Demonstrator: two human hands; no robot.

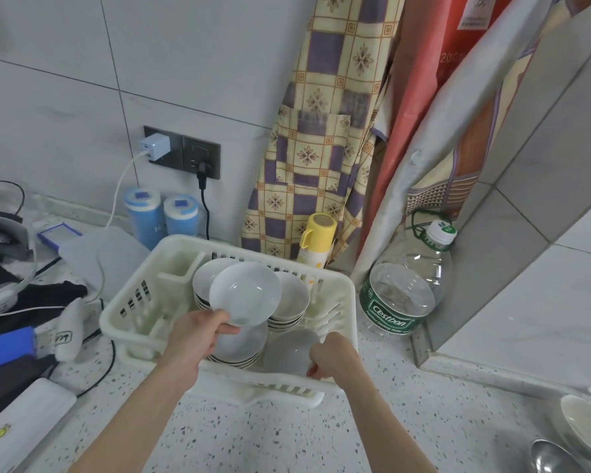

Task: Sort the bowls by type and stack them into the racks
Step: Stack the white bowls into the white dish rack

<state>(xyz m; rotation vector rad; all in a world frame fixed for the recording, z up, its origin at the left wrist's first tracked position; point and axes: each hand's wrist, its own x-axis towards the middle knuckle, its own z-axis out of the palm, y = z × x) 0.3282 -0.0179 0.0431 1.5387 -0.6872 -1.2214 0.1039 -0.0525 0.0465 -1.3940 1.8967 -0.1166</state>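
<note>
left hand (198, 331) pinches the rim of a shallow white ceramic bowl (244, 293), tilted above the stacks in the white slotted plastic rack (335, 288). right hand (335, 356) has fingers curled on a blurred grey bowl (290, 351) low in the rack. risk: the one-edge pinch may slip, chipping the stacks.

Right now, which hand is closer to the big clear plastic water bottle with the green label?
The right hand. It grips a bowl in the white plastic rack, just left of the clear water bottle. The left hand is farther left.
</note>
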